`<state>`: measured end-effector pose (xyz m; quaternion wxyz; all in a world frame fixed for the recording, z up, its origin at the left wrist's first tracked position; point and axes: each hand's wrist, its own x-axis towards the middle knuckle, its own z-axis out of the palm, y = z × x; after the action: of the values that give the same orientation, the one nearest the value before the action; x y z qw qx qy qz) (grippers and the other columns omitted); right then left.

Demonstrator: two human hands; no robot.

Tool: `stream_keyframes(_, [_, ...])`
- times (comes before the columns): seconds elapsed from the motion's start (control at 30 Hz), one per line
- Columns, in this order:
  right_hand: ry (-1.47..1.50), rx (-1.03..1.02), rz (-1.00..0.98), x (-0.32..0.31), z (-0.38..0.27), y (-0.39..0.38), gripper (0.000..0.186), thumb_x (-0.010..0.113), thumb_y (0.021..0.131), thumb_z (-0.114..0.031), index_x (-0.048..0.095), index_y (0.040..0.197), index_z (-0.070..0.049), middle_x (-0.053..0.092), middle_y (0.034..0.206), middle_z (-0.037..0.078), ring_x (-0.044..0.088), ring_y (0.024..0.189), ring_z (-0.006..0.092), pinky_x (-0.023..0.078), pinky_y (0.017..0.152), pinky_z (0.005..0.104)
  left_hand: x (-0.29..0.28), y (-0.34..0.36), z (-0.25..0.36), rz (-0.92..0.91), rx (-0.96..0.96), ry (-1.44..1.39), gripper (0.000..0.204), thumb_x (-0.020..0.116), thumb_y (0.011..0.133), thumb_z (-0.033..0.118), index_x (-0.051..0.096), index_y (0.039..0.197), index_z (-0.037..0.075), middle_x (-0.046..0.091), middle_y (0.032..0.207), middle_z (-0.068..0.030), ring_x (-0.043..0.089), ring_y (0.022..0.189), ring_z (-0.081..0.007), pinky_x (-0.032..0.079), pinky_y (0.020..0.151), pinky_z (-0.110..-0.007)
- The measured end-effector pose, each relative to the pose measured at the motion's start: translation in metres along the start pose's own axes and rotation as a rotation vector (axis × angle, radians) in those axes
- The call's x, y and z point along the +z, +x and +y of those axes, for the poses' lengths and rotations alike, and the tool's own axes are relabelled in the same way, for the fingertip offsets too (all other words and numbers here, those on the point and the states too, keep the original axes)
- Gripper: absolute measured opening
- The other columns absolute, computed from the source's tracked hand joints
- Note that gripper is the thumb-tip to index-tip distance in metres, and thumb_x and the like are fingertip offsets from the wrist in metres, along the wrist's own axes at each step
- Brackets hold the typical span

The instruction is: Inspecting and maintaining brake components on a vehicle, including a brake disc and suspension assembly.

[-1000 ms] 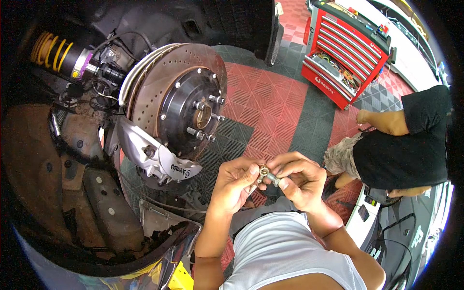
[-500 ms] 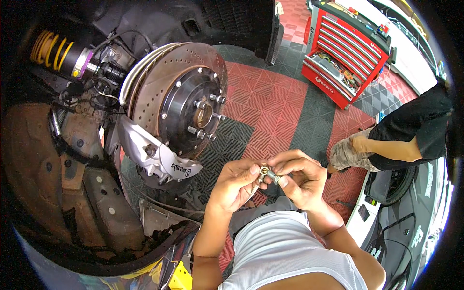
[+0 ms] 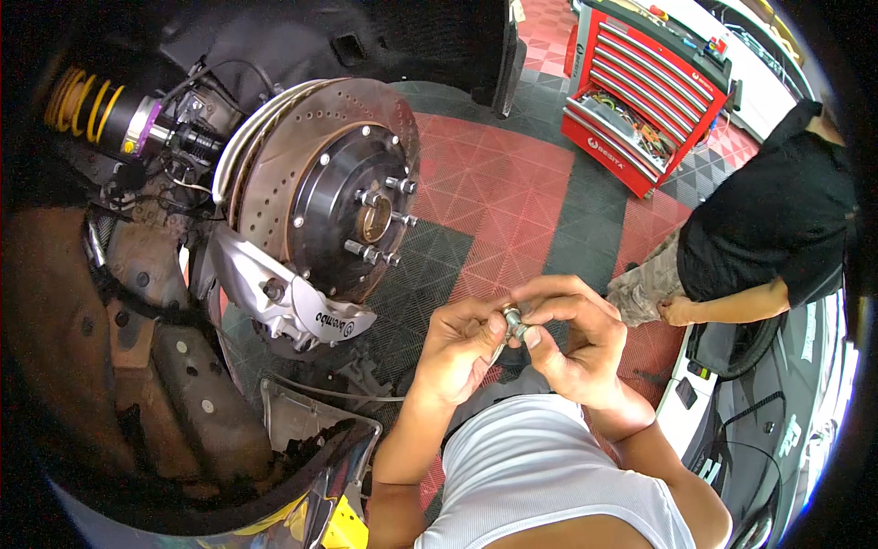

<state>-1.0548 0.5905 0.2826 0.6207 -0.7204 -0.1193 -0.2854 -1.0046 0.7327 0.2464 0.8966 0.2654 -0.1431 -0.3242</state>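
On my head view, two bare hands meet in front of one white shirt [image 3: 535,457]. The left hand [image 3: 462,352], nearly closed, pinches one small metal fitting [image 3: 508,307] between thumb and fingers. The right hand [image 3: 581,343], fingers curled, grips one bolt [image 3: 516,327] between thumb and fingertips, held up to the fitting; how far in it sits, I cannot tell. Both parts are between the hands. To the hands' left are one drilled brake disc [image 3: 274,174] and one silver caliper [image 3: 265,285], with one yellow spring [image 3: 82,107] beyond. One thin hose [image 3: 338,395] stretches leftward near the left forearm [image 3: 402,453]. Well ahead and right of the hands, one red tool chest [image 3: 649,78] has one drawer [image 3: 608,137] pulled out; nearer, on their right, is one person in black [image 3: 759,220].
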Motion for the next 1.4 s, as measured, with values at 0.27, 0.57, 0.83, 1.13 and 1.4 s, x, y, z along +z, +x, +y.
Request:
stream_keyframes(0.27, [-0.342,-0.102,0.031,-0.005,-0.012,0.0,0.016,0.066,0.069,0.0,0.06,0.084,-0.001,0.062,0.093,0.015,0.064,0.077,0.0249,0.052,0.066,0.0312,0.005,0.005,-0.018,0.092,0.082,-0.011,0.017,0.06,0.083,0.002,0.061,0.1,-0.002,0.064,0.09,-0.0123,0.062,0.08,-0.0129,0.049,0.067,-0.022])
stream_keyframes(0.57, [-0.461,-0.096,0.132,0.0,-0.014,-0.01,0.018,0.066,0.068,0.001,0.059,0.083,-0.002,0.062,0.091,0.013,0.063,0.073,0.0229,0.051,0.063,0.0297,0.007,0.006,-0.027,0.058,0.136,0.112,0.016,0.063,0.083,0.006,0.06,0.094,-0.004,0.06,0.093,-0.0115,0.058,0.077,-0.0105,0.047,0.064,-0.019])
stream_keyframes(0.83, [-0.47,-0.149,0.189,0.004,-0.007,-0.016,0.018,0.067,0.067,0.0,0.058,0.083,-0.001,0.062,0.089,0.014,0.062,0.072,0.0232,0.05,0.061,0.0304,0.004,0.005,-0.032,0.119,0.127,0.146,0.016,0.065,0.078,0.0,0.06,0.093,-0.001,0.059,0.083,-0.0069,0.055,0.068,-0.0068,0.046,0.061,-0.018])
stream_keyframes(1.13, [-0.574,-0.171,0.244,0.01,-0.009,-0.028,0.023,0.067,0.069,-0.002,0.056,0.089,-0.001,0.062,0.09,0.014,0.06,0.071,0.0228,0.049,0.06,0.0313,0.012,0.001,-0.044,0.123,0.257,0.221,0.019,0.066,0.081,0.01,0.061,0.096,0.001,0.056,0.092,-0.008,0.055,0.074,-0.0088,0.046,0.065,-0.019])
stream_keyframes(1.4, [-0.508,-0.037,0.3,0.008,-0.009,-0.04,0.022,0.067,0.068,-0.001,0.056,0.088,-0.001,0.061,0.093,0.014,0.059,0.074,0.0227,0.049,0.061,0.0304,0.006,0.004,-0.037,0.034,0.053,0.272,0.018,0.058,0.088,0.017,0.059,0.095,0.0,0.057,0.089,-0.0067,0.054,0.074,-0.0087,0.046,0.066,-0.021])
